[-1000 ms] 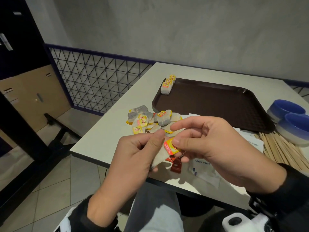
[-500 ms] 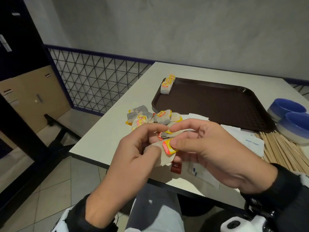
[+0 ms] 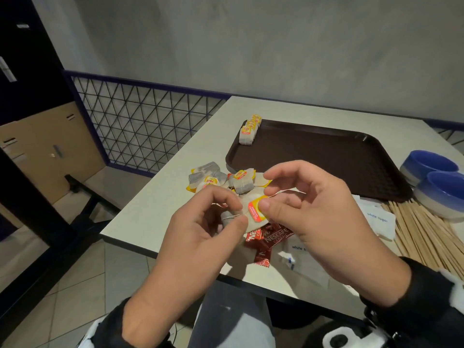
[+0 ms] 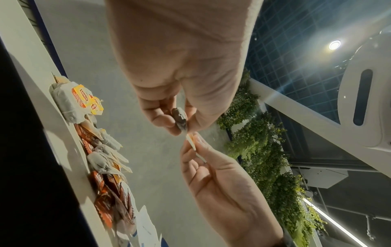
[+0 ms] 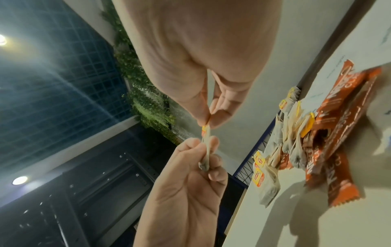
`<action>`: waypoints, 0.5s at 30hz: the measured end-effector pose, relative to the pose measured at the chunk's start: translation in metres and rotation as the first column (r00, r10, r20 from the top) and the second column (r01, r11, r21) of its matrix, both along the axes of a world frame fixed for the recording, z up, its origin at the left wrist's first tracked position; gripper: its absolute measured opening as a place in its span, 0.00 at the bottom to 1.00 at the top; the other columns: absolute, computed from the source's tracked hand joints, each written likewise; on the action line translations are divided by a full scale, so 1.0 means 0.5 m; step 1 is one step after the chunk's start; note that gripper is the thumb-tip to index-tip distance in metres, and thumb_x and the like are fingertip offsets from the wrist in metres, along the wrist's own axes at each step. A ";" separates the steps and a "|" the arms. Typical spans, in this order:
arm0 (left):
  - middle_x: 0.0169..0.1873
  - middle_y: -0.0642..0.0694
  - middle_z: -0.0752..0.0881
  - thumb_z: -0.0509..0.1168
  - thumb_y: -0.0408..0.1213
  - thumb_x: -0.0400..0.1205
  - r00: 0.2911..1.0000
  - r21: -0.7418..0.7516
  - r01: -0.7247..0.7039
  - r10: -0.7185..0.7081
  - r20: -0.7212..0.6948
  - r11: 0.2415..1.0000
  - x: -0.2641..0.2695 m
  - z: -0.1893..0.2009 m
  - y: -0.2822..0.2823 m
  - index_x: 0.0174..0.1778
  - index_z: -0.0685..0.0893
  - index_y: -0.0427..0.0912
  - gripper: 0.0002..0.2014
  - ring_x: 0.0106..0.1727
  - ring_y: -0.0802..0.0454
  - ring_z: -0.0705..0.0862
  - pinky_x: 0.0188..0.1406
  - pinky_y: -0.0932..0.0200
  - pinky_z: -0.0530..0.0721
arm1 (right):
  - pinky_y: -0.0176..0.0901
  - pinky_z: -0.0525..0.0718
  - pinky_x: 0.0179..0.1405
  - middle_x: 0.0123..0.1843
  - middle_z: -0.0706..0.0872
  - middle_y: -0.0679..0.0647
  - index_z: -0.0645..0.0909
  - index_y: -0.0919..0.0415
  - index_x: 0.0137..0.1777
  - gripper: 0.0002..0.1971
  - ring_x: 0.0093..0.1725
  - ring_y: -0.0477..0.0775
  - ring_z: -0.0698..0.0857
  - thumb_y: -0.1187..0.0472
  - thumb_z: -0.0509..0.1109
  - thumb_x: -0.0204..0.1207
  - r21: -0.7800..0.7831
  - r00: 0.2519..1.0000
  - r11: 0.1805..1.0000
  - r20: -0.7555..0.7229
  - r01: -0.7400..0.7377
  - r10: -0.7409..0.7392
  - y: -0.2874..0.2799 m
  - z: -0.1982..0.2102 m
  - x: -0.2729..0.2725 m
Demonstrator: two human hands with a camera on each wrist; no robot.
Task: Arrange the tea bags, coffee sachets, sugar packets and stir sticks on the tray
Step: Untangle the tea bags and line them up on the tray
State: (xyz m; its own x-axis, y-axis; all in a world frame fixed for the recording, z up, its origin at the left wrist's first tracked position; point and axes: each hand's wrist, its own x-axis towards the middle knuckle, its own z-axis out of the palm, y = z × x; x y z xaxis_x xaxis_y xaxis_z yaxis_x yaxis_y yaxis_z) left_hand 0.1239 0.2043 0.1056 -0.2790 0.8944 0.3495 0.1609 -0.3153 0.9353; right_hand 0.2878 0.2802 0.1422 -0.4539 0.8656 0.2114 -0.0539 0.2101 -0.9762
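Above the table's front edge I hold one tea bag between both hands. My left hand pinches its string-wound pouch, and my right hand pinches its yellow-and-red tag. A brown tray lies further back, with a short row of tea bags in its far left corner. Loose tea bags are piled before the tray. Red coffee sachets lie under my hands, white sugar packets and wooden stir sticks to the right.
Two blue bowls stand at the table's right edge beside the tray. The table ends close to my left hand, with a tiled floor below. A metal lattice railing runs along the left.
Both hands have shifted their hold on the tea bag and drawn slightly apart. The tag now faces up under my right thumb. The coffee sachets beneath show more.
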 end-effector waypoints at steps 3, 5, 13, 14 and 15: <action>0.35 0.48 0.87 0.75 0.37 0.74 1.000 0.004 -0.014 0.014 -0.009 1.000 0.002 -0.001 0.004 0.41 0.89 0.49 0.03 0.33 0.54 0.78 0.33 0.64 0.77 | 0.38 0.86 0.40 0.41 0.88 0.52 0.90 0.51 0.49 0.17 0.37 0.49 0.85 0.75 0.80 0.72 0.090 1.000 0.996 0.013 0.000 -0.001 0.000 -0.001 0.001; 0.32 0.52 0.86 0.80 0.36 0.73 1.000 -0.001 -0.028 0.028 0.005 1.000 0.002 -0.001 0.008 0.40 0.91 0.51 0.06 0.32 0.56 0.77 0.32 0.67 0.77 | 0.39 0.85 0.39 0.41 0.88 0.53 0.90 0.51 0.48 0.16 0.38 0.51 0.84 0.74 0.80 0.72 0.132 1.000 0.991 0.017 0.002 -0.004 0.002 0.000 0.001; 0.43 0.51 0.91 0.77 0.37 0.72 0.997 0.053 -0.042 0.045 -0.069 0.998 -0.001 -0.004 0.016 0.37 0.93 0.52 0.04 0.47 0.50 0.89 0.45 0.63 0.84 | 0.46 0.87 0.45 0.45 0.91 0.53 0.92 0.52 0.43 0.10 0.45 0.55 0.92 0.70 0.81 0.73 0.255 0.994 0.966 0.082 0.052 -0.075 0.016 -0.008 0.002; 0.43 0.51 0.91 0.77 0.36 0.72 0.996 0.061 -0.035 0.040 -0.080 0.997 -0.002 -0.004 0.015 0.37 0.93 0.52 0.04 0.48 0.50 0.89 0.45 0.64 0.84 | 0.46 0.87 0.45 0.45 0.90 0.52 0.92 0.52 0.42 0.10 0.45 0.55 0.92 0.70 0.81 0.73 0.265 0.993 0.963 0.086 0.052 -0.077 0.017 -0.009 0.002; 0.43 0.50 0.91 0.77 0.36 0.73 0.995 0.068 -0.030 0.036 -0.089 0.997 -0.002 -0.003 0.015 0.37 0.94 0.52 0.05 0.49 0.49 0.89 0.46 0.63 0.85 | 0.47 0.87 0.45 0.45 0.90 0.51 0.92 0.53 0.42 0.10 0.45 0.54 0.91 0.71 0.81 0.73 0.283 0.993 0.958 0.092 0.051 -0.080 0.017 -0.010 0.001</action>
State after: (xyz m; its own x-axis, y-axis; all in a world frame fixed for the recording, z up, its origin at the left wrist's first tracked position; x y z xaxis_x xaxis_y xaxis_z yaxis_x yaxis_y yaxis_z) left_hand 0.1227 0.2117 0.1039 -0.2728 0.8590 0.4332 0.2545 -0.3698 0.8936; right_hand 0.2885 0.2888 0.1375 -0.4301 0.8069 0.4050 0.0654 0.4752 -0.8774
